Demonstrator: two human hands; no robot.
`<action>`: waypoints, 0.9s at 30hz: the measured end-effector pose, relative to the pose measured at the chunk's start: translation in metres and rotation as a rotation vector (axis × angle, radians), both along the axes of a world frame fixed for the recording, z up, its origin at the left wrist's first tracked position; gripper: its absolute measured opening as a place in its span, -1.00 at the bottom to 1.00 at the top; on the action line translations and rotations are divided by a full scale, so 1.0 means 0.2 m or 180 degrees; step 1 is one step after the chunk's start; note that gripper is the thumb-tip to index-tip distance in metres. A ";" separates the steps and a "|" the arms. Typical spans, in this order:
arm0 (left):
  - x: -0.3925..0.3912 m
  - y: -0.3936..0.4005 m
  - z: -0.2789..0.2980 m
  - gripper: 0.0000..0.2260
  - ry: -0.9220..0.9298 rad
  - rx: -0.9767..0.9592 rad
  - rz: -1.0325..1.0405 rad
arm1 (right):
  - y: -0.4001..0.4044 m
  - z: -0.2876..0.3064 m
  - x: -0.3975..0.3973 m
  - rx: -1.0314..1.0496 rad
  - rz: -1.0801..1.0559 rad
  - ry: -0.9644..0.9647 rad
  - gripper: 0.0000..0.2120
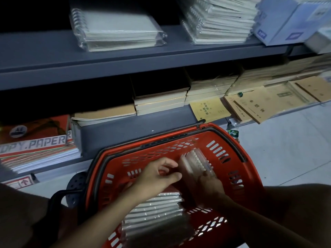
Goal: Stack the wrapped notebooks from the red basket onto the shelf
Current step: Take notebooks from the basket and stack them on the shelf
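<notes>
A red basket (231,178) stands on the floor below the shelves. Inside it my right hand (209,185) grips a blurred, upright bundle of wrapped spiral notebooks (195,161) from below. My left hand (159,176) hovers just left of the bundle with curled fingers; whether it touches the wrapping is unclear. A stack of wrapped notebooks (155,212) lies at the basket's near end. On the grey upper shelf (44,49) sit two stacks of wrapped spiral notebooks (116,29), the second (220,20) further right.
The lower shelf holds cream exercise books (161,101) and brown paper booklets (250,104). Copy paper reams (37,144) lie at left. Blue boxes (279,20) sit at the upper shelf's right end. The basket's black handle (59,196) and wheel are at its left; pale floor is at right.
</notes>
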State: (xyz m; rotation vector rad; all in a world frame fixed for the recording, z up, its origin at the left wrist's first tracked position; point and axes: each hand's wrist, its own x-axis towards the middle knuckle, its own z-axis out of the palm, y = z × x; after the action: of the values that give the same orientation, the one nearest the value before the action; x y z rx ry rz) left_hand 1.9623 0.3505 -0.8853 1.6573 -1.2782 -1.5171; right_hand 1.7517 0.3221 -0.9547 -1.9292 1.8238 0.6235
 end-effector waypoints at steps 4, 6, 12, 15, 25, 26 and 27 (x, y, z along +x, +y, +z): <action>0.04 0.01 0.00 -0.75 -0.0178 0.0037 -0.0183 | 0.01 -0.01 0.02 0.0099 -0.0016 0.0032 -0.72; 0.07 -0.01 0.00 -0.74 -0.0221 -0.0032 -0.0155 | -0.03 0.03 0.00 -0.0069 -0.0108 -0.0005 -0.78; 0.12 -0.03 0.08 -0.76 -0.0259 -0.0352 0.0110 | -0.08 0.30 -0.09 -0.0304 -0.0102 -0.0561 -0.80; 0.12 0.03 0.10 -0.77 -0.0249 -0.0359 0.0144 | -0.06 0.51 -0.14 -0.0434 -0.0045 -0.0923 -0.80; 0.04 0.20 0.32 -0.65 0.1154 -0.0138 0.0038 | 0.16 1.17 -0.18 -0.1305 -0.1470 -0.3814 -0.81; 0.04 0.20 0.37 -0.63 0.1366 -0.0227 0.0140 | 0.16 1.19 -0.16 -0.1333 -0.1617 -0.4050 -0.79; 0.05 0.19 0.41 -0.61 0.1555 -0.0344 0.0259 | 0.16 1.20 -0.14 -0.1324 -0.1671 -0.4243 -0.76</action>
State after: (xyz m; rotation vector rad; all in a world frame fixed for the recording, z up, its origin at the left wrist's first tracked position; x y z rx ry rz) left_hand 1.9720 0.3892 -0.8036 1.1566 -0.9930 -1.6388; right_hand 1.7234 0.3533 -0.7138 -1.2908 1.3808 -1.0497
